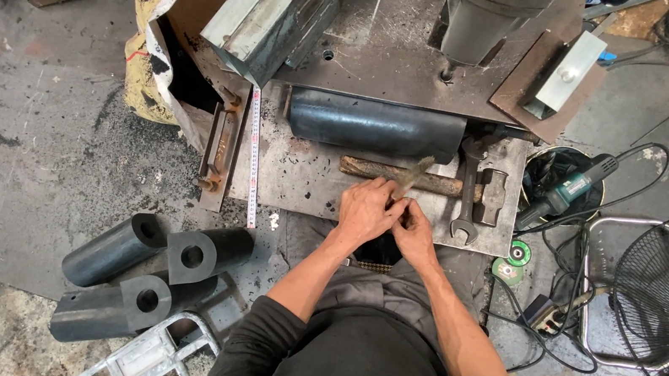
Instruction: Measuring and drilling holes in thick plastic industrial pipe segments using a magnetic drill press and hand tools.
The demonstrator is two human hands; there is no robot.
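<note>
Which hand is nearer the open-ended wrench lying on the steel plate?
Right. The right hand sits just left of the wrench, apart from it. The left hand is farther left, both gripping a blurred, rusty tool.

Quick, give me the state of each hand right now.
Left hand: closed on the lower end of a brush.
Right hand: closed, touching the left hand; whether it grips the brush cannot be told.

The person wears a black long-sleeved top (346,368) with sleeves pushed up, a small red tag, and grey trousers (391,284).
</note>
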